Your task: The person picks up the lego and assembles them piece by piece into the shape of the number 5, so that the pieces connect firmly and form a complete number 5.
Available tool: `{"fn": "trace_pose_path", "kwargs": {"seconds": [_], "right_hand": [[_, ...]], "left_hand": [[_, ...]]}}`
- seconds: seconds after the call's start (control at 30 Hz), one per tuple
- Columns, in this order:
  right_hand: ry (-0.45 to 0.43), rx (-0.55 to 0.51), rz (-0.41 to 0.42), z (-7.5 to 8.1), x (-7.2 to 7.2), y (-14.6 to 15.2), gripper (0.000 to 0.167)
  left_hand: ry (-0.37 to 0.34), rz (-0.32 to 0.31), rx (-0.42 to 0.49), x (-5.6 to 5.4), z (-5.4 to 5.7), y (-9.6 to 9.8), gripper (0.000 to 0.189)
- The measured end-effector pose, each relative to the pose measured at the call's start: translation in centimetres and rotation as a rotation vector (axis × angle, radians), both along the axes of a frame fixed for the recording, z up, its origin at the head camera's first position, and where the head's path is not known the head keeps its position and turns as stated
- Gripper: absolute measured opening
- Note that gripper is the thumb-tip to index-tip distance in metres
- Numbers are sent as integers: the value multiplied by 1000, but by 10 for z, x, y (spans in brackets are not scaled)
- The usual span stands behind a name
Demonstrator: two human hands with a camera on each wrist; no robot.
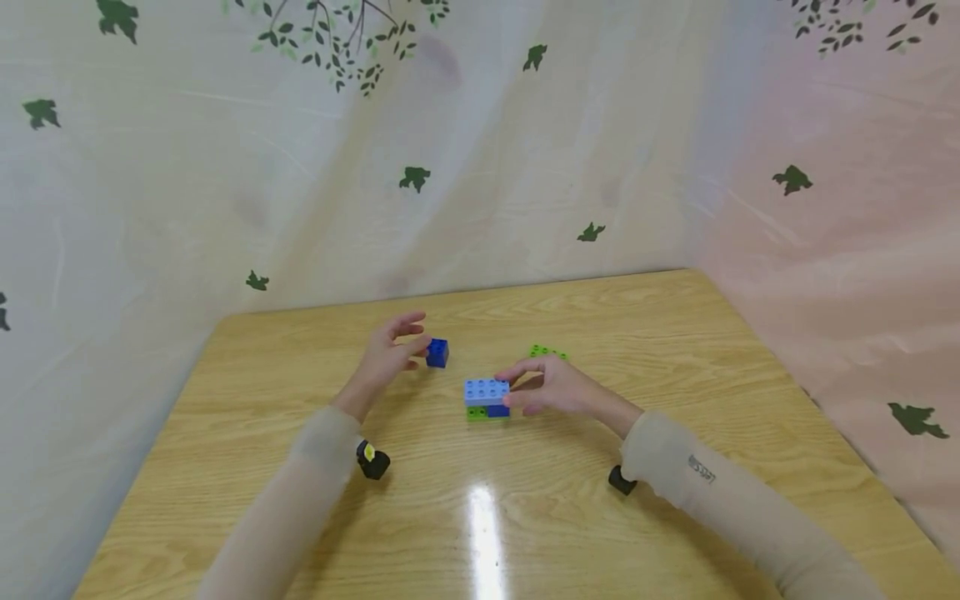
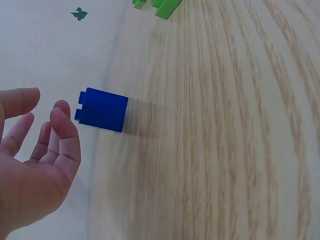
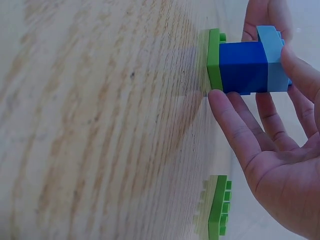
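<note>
A light blue brick (image 1: 486, 391) lies on top of a small stack, over a dark blue brick (image 3: 243, 67) and a green plate brick (image 3: 214, 60). My right hand (image 1: 555, 385) pinches the light blue brick's right end, thumb on the near side and fingers on the far side. Its lower fingertips come close to the green plate brick. To the left, my left hand (image 1: 390, 354) is held with relaxed fingers beside a second dark blue brick (image 1: 437, 353). In the left wrist view that brick stands upright on the table, and no finger curls round it.
Another green plate brick (image 1: 549, 352) lies behind the right hand, partly hidden by it. The wooden table (image 1: 420, 517) meets a printed cloth backdrop (image 1: 480, 208) at the back and sides. Black wrist devices (image 1: 373, 461) sit under both sleeves.
</note>
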State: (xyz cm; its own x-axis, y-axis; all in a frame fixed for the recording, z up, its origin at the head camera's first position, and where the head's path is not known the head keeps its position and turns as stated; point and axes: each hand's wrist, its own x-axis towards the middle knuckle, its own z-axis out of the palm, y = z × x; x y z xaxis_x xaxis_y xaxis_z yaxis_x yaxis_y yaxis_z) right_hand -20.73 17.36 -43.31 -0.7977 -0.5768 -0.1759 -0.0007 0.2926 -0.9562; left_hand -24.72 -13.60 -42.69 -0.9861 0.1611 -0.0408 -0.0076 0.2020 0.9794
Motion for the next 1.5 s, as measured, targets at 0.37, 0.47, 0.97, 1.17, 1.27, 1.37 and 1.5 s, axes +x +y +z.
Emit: {"fn": "trace_pose_path", "kwargs": {"seconds": [0.37,0.47,0.97,1.17,1.27,1.37,1.5], "right_hand": [[1,-22,9,-1,-1,0,42],[-1,-21,4,-2,-1,0,42],[-31,-30,-10,-4,-2,0,44],[-27,-24,-9,-5,-3,0,45],[-26,-24,-5,-5,-3,0,44],[-23,-23,-1,-4,-2,0,44],[-26,-28,-1,-3,-2,0,44]], "left_hand": [[-122,0,65,-7,-19,6,66],[-154,-9,63,-8,-24,8,71],[-189,-18,90,-6,-34,15,75],[-198,-29,114,-6,-35,17,70],[-210,-28,123,-6,-36,16,70],[-213,-22,126,-6,-36,16,69],[-210,-9,137,-5,-36,18,67]]}}
